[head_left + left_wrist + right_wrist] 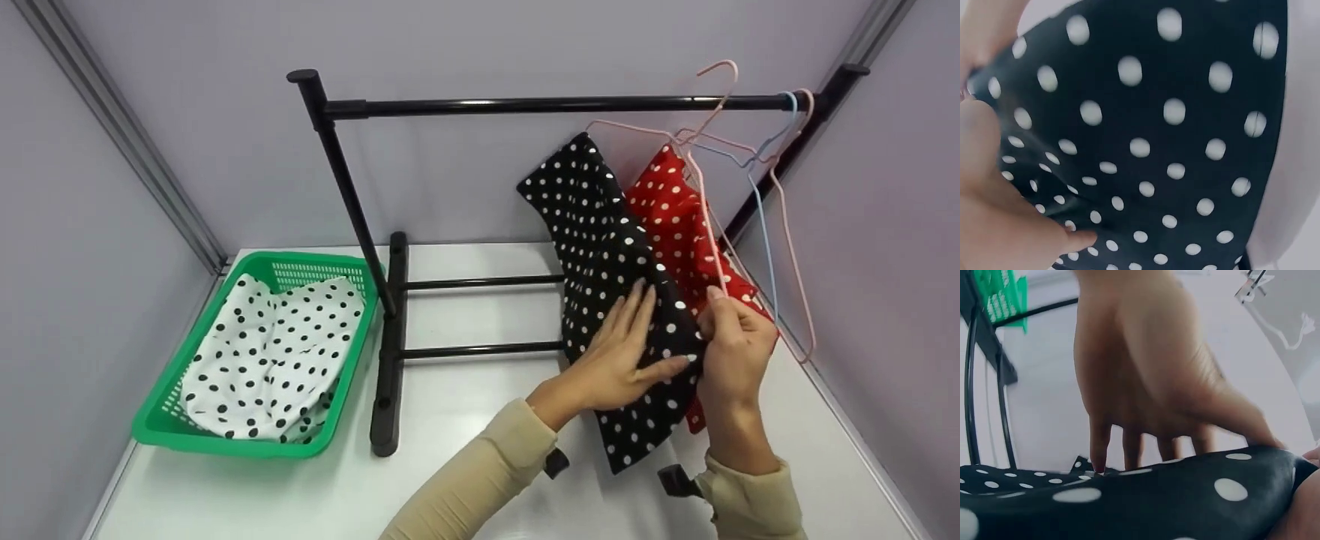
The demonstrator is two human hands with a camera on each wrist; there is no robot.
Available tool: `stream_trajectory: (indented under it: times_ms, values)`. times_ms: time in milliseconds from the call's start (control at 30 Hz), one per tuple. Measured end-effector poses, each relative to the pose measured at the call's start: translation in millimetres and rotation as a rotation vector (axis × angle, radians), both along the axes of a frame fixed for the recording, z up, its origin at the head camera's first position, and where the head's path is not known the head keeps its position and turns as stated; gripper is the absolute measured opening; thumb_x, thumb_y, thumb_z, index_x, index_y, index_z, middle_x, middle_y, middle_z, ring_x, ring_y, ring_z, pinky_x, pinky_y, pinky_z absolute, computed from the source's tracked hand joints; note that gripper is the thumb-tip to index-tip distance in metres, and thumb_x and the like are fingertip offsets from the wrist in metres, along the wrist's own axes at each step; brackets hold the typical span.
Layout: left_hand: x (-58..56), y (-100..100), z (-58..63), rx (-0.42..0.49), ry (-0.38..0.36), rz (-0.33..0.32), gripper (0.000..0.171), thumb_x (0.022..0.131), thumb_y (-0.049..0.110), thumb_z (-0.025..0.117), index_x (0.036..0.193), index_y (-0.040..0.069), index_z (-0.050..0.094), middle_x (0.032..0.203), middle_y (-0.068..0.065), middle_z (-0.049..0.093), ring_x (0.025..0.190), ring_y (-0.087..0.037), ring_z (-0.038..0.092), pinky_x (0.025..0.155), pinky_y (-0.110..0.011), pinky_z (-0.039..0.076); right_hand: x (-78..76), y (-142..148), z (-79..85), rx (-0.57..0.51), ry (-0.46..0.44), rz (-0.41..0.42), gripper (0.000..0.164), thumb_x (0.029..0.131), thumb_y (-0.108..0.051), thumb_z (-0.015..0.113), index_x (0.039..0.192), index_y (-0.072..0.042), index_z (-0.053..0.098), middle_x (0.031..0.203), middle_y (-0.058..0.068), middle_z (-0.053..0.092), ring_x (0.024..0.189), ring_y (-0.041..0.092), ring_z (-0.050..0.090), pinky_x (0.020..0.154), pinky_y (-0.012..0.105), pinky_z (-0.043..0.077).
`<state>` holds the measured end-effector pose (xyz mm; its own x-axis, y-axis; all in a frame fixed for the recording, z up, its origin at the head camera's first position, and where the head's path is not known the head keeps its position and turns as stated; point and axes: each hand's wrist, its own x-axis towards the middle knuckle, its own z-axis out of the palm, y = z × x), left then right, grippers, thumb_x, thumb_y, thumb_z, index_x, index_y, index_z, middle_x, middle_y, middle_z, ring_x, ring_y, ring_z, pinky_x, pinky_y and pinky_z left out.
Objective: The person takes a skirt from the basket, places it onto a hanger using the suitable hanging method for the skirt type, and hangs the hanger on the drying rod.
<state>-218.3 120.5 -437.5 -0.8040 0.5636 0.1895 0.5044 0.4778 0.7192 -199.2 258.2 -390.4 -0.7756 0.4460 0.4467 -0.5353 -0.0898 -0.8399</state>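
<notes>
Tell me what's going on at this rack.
A person's left hand rests spread against a black polka-dot cloth on a pink hanger, while the right hand grips that hanger's lower end. Just behind, a red polka-dot cloth hangs at the black rack. A white dotted cloth lies in the green basket on the other side.

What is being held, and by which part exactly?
The right hand grips the front thin pink hanger low on one side; the left hand rests on black white-dotted cloth.
</notes>
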Motion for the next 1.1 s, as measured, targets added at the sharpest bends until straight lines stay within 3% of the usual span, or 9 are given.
stream_trajectory:
  times_ms: [233, 367, 533, 700, 900, 1000, 1100]
  values:
    - [4.2, 30, -34.4, 0.042, 0.019, -0.073, 0.078, 0.109, 0.051, 0.033, 0.164, 0.01, -0.004, 0.172, -0.012, -0.005, 0.158, -0.029, 0.003, 0.127, -0.044, 0.01, -16.0, 16, -18.5, 0.017, -0.019, -0.078, 0.057, 0.102, -0.008, 0.06, 0.055, 0.009, 0.034, 0.053, 0.004, 0.034, 0.05, 0.014, 0.028, 0.047, 0.024, 0.02]
    - [3.2, 41, -47.3, 0.052, 0.024, -0.089, 0.072, 0.111, 0.049, 0.027, 0.165, 0.01, -0.001, 0.172, -0.01, 0.0, 0.158, -0.025, 0.006, 0.127, -0.039, 0.01, -17.2, 25, -27.5, 0.052, -0.062, -0.133, 0.058, 0.103, -0.014, 0.06, 0.059, 0.013, 0.035, 0.053, 0.002, 0.036, 0.049, 0.013, 0.028, 0.044, 0.023, 0.018]
    - [1.4, 49, -51.1, 0.062, 0.031, -0.126, 0.068, 0.111, 0.048, 0.024, 0.165, 0.012, 0.001, 0.172, -0.006, 0.005, 0.157, -0.02, 0.009, 0.127, -0.034, 0.009, -16.6, 38, -28.3, 0.098, -0.048, -0.165, 0.058, 0.105, -0.016, 0.056, 0.061, 0.015, 0.035, 0.054, 0.002, 0.036, 0.052, 0.014, 0.028, 0.047, 0.023, 0.018]
    - [-1.1, 56, -48.8, 0.141, 0.015, -0.165, 0.063, 0.113, 0.042, 0.024, 0.165, 0.014, 0.005, 0.172, -0.005, 0.009, 0.156, -0.018, 0.013, 0.125, -0.028, 0.012, -17.3, 47, -20.1, 0.206, -0.026, -0.229, 0.058, 0.106, -0.015, 0.055, 0.057, 0.01, 0.037, 0.052, 0.001, 0.035, 0.048, 0.012, 0.027, 0.046, 0.023, 0.017]
    - [-2.4, 60, -54.0, 0.179, -0.133, -0.183, 0.06, 0.112, 0.044, 0.017, 0.165, 0.015, 0.017, 0.17, -0.001, 0.019, 0.154, -0.012, 0.019, 0.123, -0.024, 0.016, -14.5, 50, -17.2, 0.415, -0.161, -0.385, 0.056, 0.107, -0.017, 0.053, 0.058, 0.01, 0.044, 0.051, -0.004, 0.038, 0.045, 0.006, 0.03, 0.042, 0.02, 0.019]
    - [-4.9, 57, -57.5, 0.154, -0.153, -0.15, 0.059, 0.112, 0.044, 0.018, 0.162, 0.013, 0.028, 0.166, -0.001, 0.032, 0.151, -0.012, 0.029, 0.121, -0.024, 0.023, -11.1, 53, -20.1, 0.503, -0.211, -0.396, 0.048, 0.108, -0.017, 0.051, 0.068, 0.011, 0.055, 0.058, -0.003, 0.045, 0.051, 0.005, 0.036, 0.045, 0.019, 0.026]
    - [-13.2, 54, -57.8, 0.175, -0.12, -0.032, 0.057, 0.112, 0.043, 0.023, 0.159, 0.013, 0.034, 0.163, -0.003, 0.036, 0.149, -0.016, 0.034, 0.121, -0.03, 0.028, -10.2, 58, -24.5, 0.575, -0.244, -0.408, 0.038, 0.108, -0.018, 0.05, 0.086, 0.007, 0.067, 0.07, 0.003, 0.054, 0.061, 0.007, 0.045, 0.053, 0.019, 0.034]
